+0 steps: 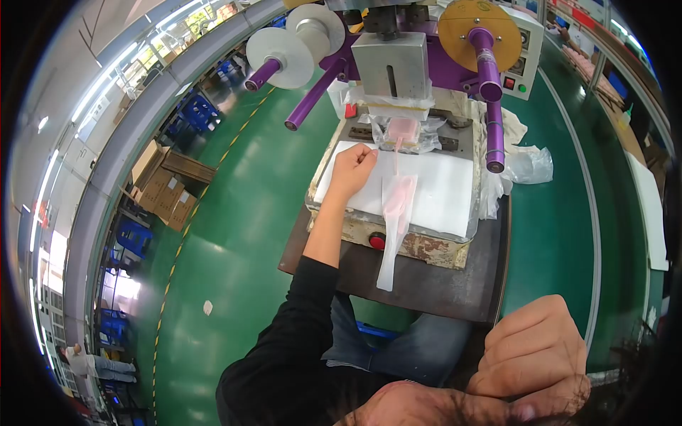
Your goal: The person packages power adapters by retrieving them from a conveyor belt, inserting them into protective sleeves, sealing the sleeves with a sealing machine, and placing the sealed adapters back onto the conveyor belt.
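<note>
My left hand (353, 169) rests closed on the left part of a white sheet (440, 188), fingers curled with nothing visible in them. Raised close to the camera at the lower right, my right hand (533, 348) is a fist, apart from the machine; nothing shows in it. To the right of my left hand lies a pink piece (399, 199) on a translucent film strip (388, 266), whose tail hangs over the front edge. A thin pink stem runs from it up to a pink block (403, 130) in clear film, below the metal press head (391, 67).
Purple rods (312, 96) carry a white reel (280, 57) and a tan disc (477, 32) on either side. A red button (376, 241) sits on the worn machine base. Crumpled plastic film (529, 165) lies at the right. Cardboard boxes (167, 199) stand on the floor at left.
</note>
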A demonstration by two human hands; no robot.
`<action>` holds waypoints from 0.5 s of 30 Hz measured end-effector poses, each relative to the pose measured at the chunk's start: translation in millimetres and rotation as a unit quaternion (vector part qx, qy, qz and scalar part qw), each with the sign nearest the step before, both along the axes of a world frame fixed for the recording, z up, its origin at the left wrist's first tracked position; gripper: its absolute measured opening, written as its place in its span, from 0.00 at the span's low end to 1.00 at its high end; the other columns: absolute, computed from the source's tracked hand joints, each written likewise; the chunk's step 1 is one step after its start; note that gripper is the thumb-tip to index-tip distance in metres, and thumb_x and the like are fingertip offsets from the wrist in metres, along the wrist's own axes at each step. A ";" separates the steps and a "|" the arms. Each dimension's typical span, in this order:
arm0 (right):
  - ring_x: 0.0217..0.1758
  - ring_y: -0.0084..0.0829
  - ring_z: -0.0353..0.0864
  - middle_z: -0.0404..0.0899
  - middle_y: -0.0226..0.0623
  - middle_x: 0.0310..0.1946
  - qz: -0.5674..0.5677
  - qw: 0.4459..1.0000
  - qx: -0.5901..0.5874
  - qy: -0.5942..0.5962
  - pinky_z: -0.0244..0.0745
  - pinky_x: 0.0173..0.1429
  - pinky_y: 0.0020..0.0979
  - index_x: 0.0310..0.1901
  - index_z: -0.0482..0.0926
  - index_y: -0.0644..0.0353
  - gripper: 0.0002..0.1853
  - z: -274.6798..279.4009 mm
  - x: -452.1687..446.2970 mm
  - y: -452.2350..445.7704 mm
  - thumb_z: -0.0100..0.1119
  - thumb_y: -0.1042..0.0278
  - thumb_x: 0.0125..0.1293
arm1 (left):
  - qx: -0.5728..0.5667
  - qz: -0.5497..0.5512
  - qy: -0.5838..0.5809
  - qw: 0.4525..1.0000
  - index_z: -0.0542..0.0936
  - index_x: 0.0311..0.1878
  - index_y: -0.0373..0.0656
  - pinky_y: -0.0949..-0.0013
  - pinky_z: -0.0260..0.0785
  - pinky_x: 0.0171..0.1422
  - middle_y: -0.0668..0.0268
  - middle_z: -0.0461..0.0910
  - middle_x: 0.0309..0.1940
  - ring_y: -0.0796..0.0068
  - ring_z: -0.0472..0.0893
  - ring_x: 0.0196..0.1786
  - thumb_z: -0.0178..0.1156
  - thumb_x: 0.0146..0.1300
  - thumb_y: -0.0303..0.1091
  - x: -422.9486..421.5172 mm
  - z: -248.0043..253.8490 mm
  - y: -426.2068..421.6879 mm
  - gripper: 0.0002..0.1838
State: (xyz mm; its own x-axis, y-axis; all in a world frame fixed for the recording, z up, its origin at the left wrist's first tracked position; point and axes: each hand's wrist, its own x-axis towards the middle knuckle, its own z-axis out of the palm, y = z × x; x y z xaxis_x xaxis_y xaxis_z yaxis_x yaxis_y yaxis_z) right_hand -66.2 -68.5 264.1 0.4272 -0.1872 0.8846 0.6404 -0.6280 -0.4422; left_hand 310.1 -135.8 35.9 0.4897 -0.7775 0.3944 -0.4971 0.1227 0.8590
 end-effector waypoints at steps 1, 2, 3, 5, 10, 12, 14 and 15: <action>0.12 0.22 0.59 0.68 0.31 0.16 -0.002 1.000 0.000 0.000 0.46 0.18 0.27 0.40 0.80 0.61 0.10 -0.1 0.4 0.1 0.66 0.73 0.56 | 0.009 0.001 -0.001 1.000 0.82 0.35 0.35 0.77 0.61 0.33 0.77 0.76 0.24 0.89 0.68 0.28 0.64 0.70 0.32 0.3 0.3 0.5 0.10; 0.12 0.22 0.58 0.68 0.31 0.16 -0.003 1.000 0.000 -0.001 0.46 0.18 0.27 0.40 0.80 0.61 0.10 -0.3 2.1 0.3 0.66 0.73 0.56 | 0.010 0.001 -0.001 1.000 0.82 0.35 0.35 0.77 0.61 0.33 0.77 0.76 0.24 0.89 0.68 0.28 0.64 0.70 0.32 1.1 -0.7 0.2 0.10; 0.12 0.22 0.58 0.68 0.31 0.16 -0.005 1.000 0.002 -0.001 0.46 0.18 0.27 0.40 0.80 0.61 0.10 -0.2 0.8 0.5 0.66 0.73 0.55 | 0.007 0.000 0.000 1.000 0.82 0.35 0.35 0.77 0.61 0.33 0.77 0.76 0.24 0.89 0.68 0.28 0.64 0.70 0.32 1.8 -1.8 -0.4 0.10; 0.12 0.22 0.58 0.67 0.30 0.16 -0.009 1.000 0.002 -0.003 0.45 0.18 0.27 0.41 0.81 0.61 0.11 -0.3 3.6 -0.3 0.66 0.73 0.55 | 0.001 -0.003 0.001 1.000 0.82 0.35 0.35 0.77 0.61 0.32 0.77 0.76 0.24 0.89 0.68 0.28 0.64 0.70 0.32 1.9 -2.9 -1.3 0.10; 0.12 0.21 0.58 0.67 0.29 0.16 -0.015 1.000 0.001 -0.005 0.45 0.18 0.27 0.41 0.81 0.62 0.12 1.4 2.3 0.7 0.67 0.73 0.54 | 0.006 -0.002 0.007 1.000 0.82 0.35 0.35 0.77 0.61 0.33 0.76 0.77 0.24 0.89 0.69 0.28 0.64 0.69 0.32 0.7 -1.4 -0.5 0.10; 0.12 0.21 0.58 0.66 0.29 0.16 -0.018 1.000 0.001 -0.006 0.45 0.18 0.27 0.41 0.82 0.62 0.12 1.3 3.3 1.7 0.67 0.73 0.54 | 0.011 0.000 0.002 1.000 0.82 0.35 0.35 0.77 0.61 0.32 0.76 0.77 0.24 0.89 0.69 0.28 0.64 0.69 0.32 0.9 -0.8 0.0 0.10; 0.12 0.21 0.58 0.66 0.29 0.16 -0.020 1.000 0.001 -0.009 0.45 0.18 0.27 0.41 0.82 0.62 0.12 2.9 1.9 2.4 0.67 0.73 0.54 | 0.013 0.001 0.000 1.000 0.82 0.35 0.35 0.77 0.61 0.32 0.76 0.77 0.24 0.89 0.69 0.28 0.64 0.69 0.32 0.9 -1.0 -0.4 0.10; 0.12 0.21 0.58 0.66 0.28 0.16 -0.023 1.000 0.002 -0.009 0.45 0.18 0.27 0.41 0.82 0.62 0.12 3.8 0.7 2.7 0.67 0.73 0.53 | 0.010 -0.001 0.003 1.000 0.82 0.35 0.35 0.77 0.61 0.32 0.76 0.77 0.24 0.89 0.69 0.28 0.65 0.69 0.32 0.9 -1.7 -0.7 0.10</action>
